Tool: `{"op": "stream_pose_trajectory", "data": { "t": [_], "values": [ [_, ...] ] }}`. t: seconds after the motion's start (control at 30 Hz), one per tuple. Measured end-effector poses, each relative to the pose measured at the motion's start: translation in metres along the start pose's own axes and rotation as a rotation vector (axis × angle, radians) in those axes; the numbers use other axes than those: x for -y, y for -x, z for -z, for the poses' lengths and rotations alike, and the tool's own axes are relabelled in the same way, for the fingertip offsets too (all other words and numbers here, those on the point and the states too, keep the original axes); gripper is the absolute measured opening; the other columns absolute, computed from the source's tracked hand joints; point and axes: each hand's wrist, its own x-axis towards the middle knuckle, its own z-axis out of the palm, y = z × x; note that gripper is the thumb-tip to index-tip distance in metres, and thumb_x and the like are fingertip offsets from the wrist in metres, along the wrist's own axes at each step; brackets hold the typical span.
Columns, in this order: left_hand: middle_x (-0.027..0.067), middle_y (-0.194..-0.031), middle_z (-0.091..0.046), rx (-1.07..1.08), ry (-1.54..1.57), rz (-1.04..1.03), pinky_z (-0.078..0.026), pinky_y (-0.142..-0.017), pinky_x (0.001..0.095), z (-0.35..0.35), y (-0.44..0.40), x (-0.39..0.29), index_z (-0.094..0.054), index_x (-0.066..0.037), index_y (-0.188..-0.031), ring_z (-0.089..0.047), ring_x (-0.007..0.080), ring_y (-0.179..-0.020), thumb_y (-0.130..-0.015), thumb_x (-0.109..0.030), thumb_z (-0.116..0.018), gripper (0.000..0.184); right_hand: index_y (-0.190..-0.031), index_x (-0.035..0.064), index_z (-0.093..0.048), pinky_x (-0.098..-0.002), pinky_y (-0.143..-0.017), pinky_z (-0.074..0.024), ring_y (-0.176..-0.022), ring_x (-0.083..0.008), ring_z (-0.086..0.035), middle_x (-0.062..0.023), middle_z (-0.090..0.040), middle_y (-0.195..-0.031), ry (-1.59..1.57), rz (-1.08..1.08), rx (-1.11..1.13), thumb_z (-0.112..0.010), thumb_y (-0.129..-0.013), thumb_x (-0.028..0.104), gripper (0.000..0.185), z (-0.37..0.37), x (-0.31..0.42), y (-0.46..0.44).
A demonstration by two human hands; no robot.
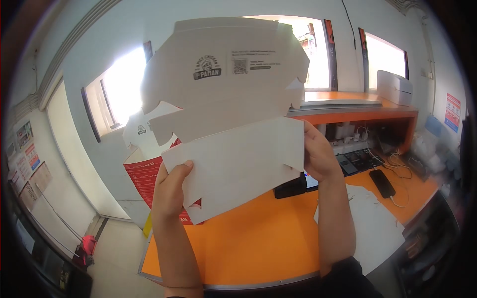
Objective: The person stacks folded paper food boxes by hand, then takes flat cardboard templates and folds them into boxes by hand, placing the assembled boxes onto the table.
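Observation:
A large die-cut cardboard sheet [238,169] is held up in front of me, its printed upper panel showing a black logo, a QR code and small text. It is creased across the middle. My left hand [172,186] grips its lower left side, thumb on the near face. At the right edge, my right hand [320,151] holds the sheet, its fingers partly behind it. Behind the sheet at the left is a stack of red and white box blanks [141,174], partly hidden.
Beneath my arms is an orange table [248,248]. Another white blank [372,228] lies at the right, near a black phone [381,184] with a cable. A white printer [394,88] sits on the orange shelf [367,115]. Card terminals [357,160] and cables are below it.

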Motion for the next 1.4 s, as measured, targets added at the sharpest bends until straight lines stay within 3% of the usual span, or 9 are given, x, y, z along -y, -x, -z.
{"op": "stream_pose_trajectory", "data": {
  "t": [0.1,0.2,0.4,0.43,0.63,0.93,1.13,1.27,1.4],
  "values": [
    [0.0185,-0.129,-0.064,-0.004,0.027,0.039,-0.05,-0.099,0.0391,-0.005,-0.001,0.001,-0.054,0.009,-0.138,-0.062,0.0278,-0.117,-0.094,-0.018,-0.059,0.052,-0.138,0.0004,-0.06,-0.0301,-0.099,-0.0525,-0.114,-0.0148,-0.064,-0.0077,-0.067,-0.125,0.0,-0.008,-0.194,-0.047,-0.112,0.027,0.04,-0.033,0.008,0.007],
    [0.0187,-0.131,-0.063,0.039,0.011,0.052,-0.049,-0.1,0.0394,-0.002,-0.006,0.009,-0.052,0.009,-0.14,-0.061,0.0282,-0.121,-0.095,-0.019,-0.059,0.054,-0.144,-0.0002,-0.056,-0.0335,-0.101,-0.0522,-0.12,-0.0207,-0.064,-0.0107,-0.065,-0.132,0.072,-0.036,-0.289,-0.046,-0.112,0.023,0.041,-0.039,0.003,0.003],
    [0.0166,-0.132,-0.062,0.06,-0.052,0.074,-0.048,-0.101,0.0383,-0.011,-0.002,0.014,-0.051,0.007,-0.143,-0.059,0.0251,-0.123,-0.098,-0.02,-0.058,0.053,-0.148,-0.0072,-0.046,-0.0422,-0.115,-0.0406,-0.139,-0.0365,-0.053,-0.0255,-0.055,-0.148,0.869,0.244,-0.395,-0.034,-0.115,0.04,0.059,-0.049,-0.024,0.002],
    [0.0162,-0.131,-0.062,0.091,-0.07,0.072,-0.048,-0.101,0.0377,-0.013,0.0,0.014,-0.051,0.007,-0.143,-0.058,0.0241,-0.122,-0.098,-0.02,-0.057,0.053,-0.15,-0.0106,-0.036,-0.0474,-0.11,-0.0436,-0.133,-0.0446,-0.054,-0.0315,-0.053,-0.143,0.87,0.279,-0.333,-0.038,-0.112,0.048,0.07,-0.048,-0.028,0.001],
    [0.0141,-0.13,-0.062,0.256,-0.147,0.04,-0.047,-0.102,0.0352,-0.028,0.01,0.013,-0.048,0.008,-0.144,-0.057,0.0211,-0.12,-0.101,-0.016,-0.053,0.05,-0.155,-0.0108,-0.02,-0.0521,-0.094,-0.0508,-0.108,-0.0486,-0.061,-0.0323,-0.055,-0.122,1.259,0.431,-0.388,-0.056,-0.096,0.071,0.106,-0.038,-0.068,-0.008],
    [0.0148,-0.129,-0.062,0.387,-0.239,-0.038,-0.047,-0.102,0.035,-0.045,0.014,0.013,-0.046,0.009,-0.146,-0.058,0.0204,-0.118,-0.104,-0.014,-0.049,0.048,-0.155,-0.0105,-0.02,-0.0521,-0.096,-0.0511,-0.114,-0.0494,-0.06,-0.034,-0.053,-0.126,1.28,0.327,-0.383,-0.056,-0.094,0.074,0.111,-0.028,-0.064,-0.01],
    [0.0152,-0.13,-0.062,0.174,-0.154,-0.006,-0.047,-0.102,0.0348,-0.038,0.011,0.017,-0.049,0.008,-0.145,-0.058,0.0194,-0.118,-0.105,-0.018,-0.053,0.048,-0.154,-0.0088,-0.028,-0.0498,-0.108,-0.0446,-0.128,-0.0479,-0.056,-0.034,-0.052,-0.14,1.068,0.381,-0.36,-0.06,-0.098,0.064,0.097,-0.033,-0.048,-0.01],
    [0.0163,-0.134,-0.062,0.049,-0.074,-0.026,-0.046,-0.105,0.0364,-0.023,-0.007,0.022,-0.051,0.007,-0.144,-0.058,0.0218,-0.124,-0.105,-0.019,-0.053,0.046,-0.151,-0.0042,-0.042,-0.0432,-0.111,-0.0421,-0.133,-0.0356,-0.056,-0.0249,-0.059,-0.14,0.768,0.22,-0.212,-0.06,-0.102,0.032,0.063,-0.029,-0.023,-0.003],
    [0.0189,-0.139,-0.059,-0.172,-0.042,-0.138,-0.045,-0.109,0.0393,-0.019,-0.03,0.042,-0.048,0.006,-0.145,-0.057,0.0269,-0.129,-0.107,-0.019,-0.05,0.045,-0.15,-0.003,-0.046,-0.0376,-0.114,-0.0383,-0.131,-0.0235,-0.053,-0.0155,-0.06,-0.138,0.486,0.076,0.007,-0.051,-0.101,0.01,0.051,-0.038,0.004,0.013]
  ]
}}
